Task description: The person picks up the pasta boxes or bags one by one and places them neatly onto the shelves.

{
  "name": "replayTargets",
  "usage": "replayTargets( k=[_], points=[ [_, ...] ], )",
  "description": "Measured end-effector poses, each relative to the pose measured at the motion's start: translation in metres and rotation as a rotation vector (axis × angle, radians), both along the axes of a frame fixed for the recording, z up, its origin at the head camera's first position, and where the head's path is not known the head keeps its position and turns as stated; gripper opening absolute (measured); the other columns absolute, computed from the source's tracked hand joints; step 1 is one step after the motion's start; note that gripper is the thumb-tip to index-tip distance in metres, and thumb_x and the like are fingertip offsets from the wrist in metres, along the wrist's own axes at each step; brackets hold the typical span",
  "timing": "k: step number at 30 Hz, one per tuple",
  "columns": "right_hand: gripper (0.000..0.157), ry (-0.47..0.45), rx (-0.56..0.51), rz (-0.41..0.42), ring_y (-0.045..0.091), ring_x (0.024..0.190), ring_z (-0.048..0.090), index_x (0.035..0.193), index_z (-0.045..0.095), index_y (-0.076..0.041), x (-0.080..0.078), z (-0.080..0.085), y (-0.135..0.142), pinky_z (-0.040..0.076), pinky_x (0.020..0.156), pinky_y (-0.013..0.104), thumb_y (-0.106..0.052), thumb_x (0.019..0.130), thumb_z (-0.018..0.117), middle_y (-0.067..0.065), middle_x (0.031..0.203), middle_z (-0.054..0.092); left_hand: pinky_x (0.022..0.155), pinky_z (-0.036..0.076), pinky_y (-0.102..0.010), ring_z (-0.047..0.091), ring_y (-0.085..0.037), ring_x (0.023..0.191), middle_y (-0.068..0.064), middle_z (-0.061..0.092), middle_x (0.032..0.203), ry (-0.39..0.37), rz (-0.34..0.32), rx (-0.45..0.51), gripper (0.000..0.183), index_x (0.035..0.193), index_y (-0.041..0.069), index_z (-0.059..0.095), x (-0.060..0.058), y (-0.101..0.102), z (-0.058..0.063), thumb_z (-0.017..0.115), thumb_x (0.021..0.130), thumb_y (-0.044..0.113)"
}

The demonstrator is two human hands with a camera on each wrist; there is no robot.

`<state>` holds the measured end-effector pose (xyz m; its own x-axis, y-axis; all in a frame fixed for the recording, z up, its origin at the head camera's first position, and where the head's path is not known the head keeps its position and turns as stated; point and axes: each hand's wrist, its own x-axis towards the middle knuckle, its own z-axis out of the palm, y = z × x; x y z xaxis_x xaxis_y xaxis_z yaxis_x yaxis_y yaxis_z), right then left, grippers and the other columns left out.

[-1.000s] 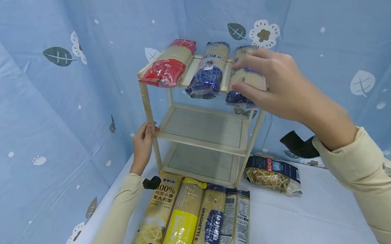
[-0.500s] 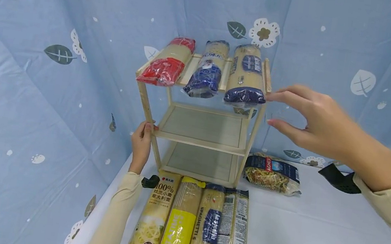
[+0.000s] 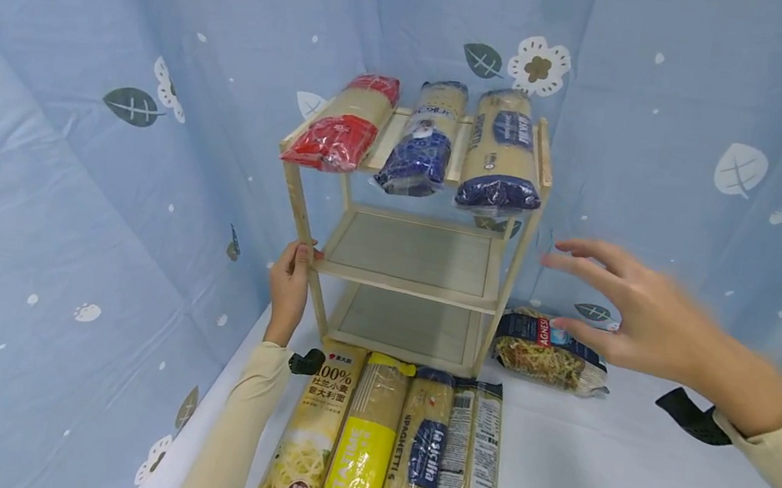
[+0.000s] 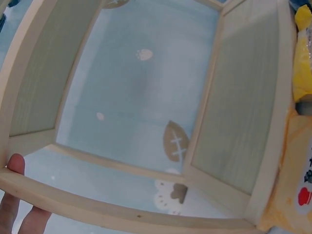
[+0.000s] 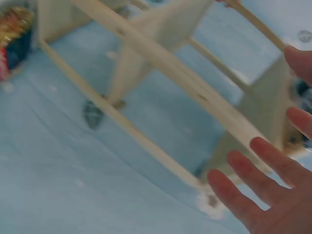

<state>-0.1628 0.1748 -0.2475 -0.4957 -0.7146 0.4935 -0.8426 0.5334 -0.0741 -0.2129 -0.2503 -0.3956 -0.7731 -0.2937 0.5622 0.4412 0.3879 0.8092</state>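
A wooden three-tier rack (image 3: 414, 290) stands on the white table. My left hand (image 3: 289, 286) grips its left front post at the middle shelf; in the left wrist view, fingers (image 4: 17, 163) wrap that post. My right hand (image 3: 631, 309) is in the air right of the rack, fingers spread and holding nothing. On the top shelf lie a red-ended noodle packet (image 3: 337, 139), a blue packet (image 3: 420, 147) and a packet with a dark blue base (image 3: 504, 147). Below my right hand, a pasta bag (image 3: 544, 356) lies on the table, partly overlapped by its thumb.
In front of the rack lie a yellow-beige spaghetti packet (image 3: 308, 442), a bright yellow packet (image 3: 359, 458), a blue-labelled spaghetti packet (image 3: 415, 458) and a dark printed packet (image 3: 471, 467). A blue patterned curtain (image 3: 678, 152) hangs behind and at the left.
My right hand has drawn away from the right-hand packet on the top shelf, moving right and down. That packet stays on the shelf. My left hand keeps its grip on the post.
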Motion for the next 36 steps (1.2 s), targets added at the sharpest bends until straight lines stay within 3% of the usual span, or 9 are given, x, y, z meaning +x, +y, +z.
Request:
replayTargets(
  k=[4, 6, 9, 12, 21, 28, 36],
  points=[
    [0.07, -0.016, 0.004, 0.014, 0.036, 0.108, 0.054, 0.139, 0.047, -0.021, -0.003, -0.029, 0.007, 0.047, 0.07, 0.048, -0.026, 0.076, 0.078, 0.014, 0.139, 0.044, 0.085, 0.042, -0.039, 0.059, -0.033, 0.099, -0.024, 0.065, 0.096, 0.012, 0.0, 0.009, 0.027, 0.112, -0.004, 0.061, 0.0, 0.0, -0.001, 0.04, 0.103, 0.01],
    [0.068, -0.024, 0.007, 0.014, 0.041, 0.118, 0.046, 0.138, 0.048, -0.021, -0.006, -0.044, 0.011, 0.042, 0.079, 0.059, -0.029, 0.078, 0.076, 0.015, 0.139, 0.043, 0.086, 0.042, -0.039, 0.06, -0.034, 0.099, -0.024, 0.065, 0.096, 0.017, 0.005, 0.003, 0.027, 0.112, -0.005, 0.061, -0.001, 0.001, -0.001, 0.04, 0.103, 0.01],
    [0.067, -0.043, 0.003, -0.004, 0.044, 0.118, 0.045, 0.137, 0.049, -0.021, -0.012, -0.066, 0.018, 0.036, 0.083, 0.065, -0.028, 0.077, 0.077, 0.016, 0.138, 0.044, 0.086, 0.043, -0.04, 0.06, -0.035, 0.099, -0.025, 0.065, 0.096, 0.012, 0.001, -0.005, 0.027, 0.112, -0.004, 0.061, -0.001, 0.001, -0.001, 0.041, 0.103, 0.01],
    [0.069, -0.064, -0.003, -0.046, 0.045, 0.118, 0.045, 0.137, 0.05, -0.021, -0.02, -0.089, 0.027, 0.035, 0.084, 0.066, -0.026, 0.074, 0.079, 0.017, 0.138, 0.044, 0.088, 0.042, -0.041, 0.059, -0.034, 0.101, -0.024, 0.065, 0.097, 0.005, -0.017, -0.004, 0.027, 0.114, -0.004, 0.06, -0.002, 0.0, -0.001, 0.039, 0.103, 0.01],
    [0.068, -0.116, 0.047, -0.148, 0.048, 0.115, 0.044, 0.13, 0.053, -0.013, -0.052, -0.154, 0.053, 0.037, 0.081, 0.067, -0.023, 0.07, 0.082, 0.025, 0.134, 0.044, 0.09, 0.041, -0.048, 0.059, -0.031, 0.103, -0.02, 0.066, 0.099, 0.0, -0.031, 0.013, 0.029, 0.117, 0.003, 0.061, -0.021, -0.015, -0.026, 0.039, 0.103, 0.015],
    [0.072, -0.209, 0.11, -0.231, 0.054, 0.114, 0.043, 0.137, 0.048, -0.014, -0.079, -0.203, 0.061, 0.036, 0.08, 0.07, -0.026, 0.073, 0.08, 0.03, 0.134, 0.041, 0.087, 0.042, -0.04, 0.061, -0.022, 0.1, -0.01, 0.068, 0.097, -0.009, 0.001, 0.009, 0.029, 0.113, 0.011, 0.063, -0.022, -0.016, -0.028, 0.04, 0.103, 0.025],
    [0.075, -0.235, 0.147, -0.258, 0.056, 0.111, 0.045, 0.135, 0.048, -0.004, -0.1, -0.247, 0.068, 0.04, 0.078, 0.067, -0.025, 0.072, 0.081, 0.033, 0.135, 0.039, 0.082, 0.041, -0.037, 0.06, -0.031, 0.098, -0.018, 0.066, 0.097, 0.001, -0.025, 0.009, 0.028, 0.113, 0.003, 0.062, -0.023, -0.015, -0.026, 0.038, 0.104, 0.016]
  ],
)
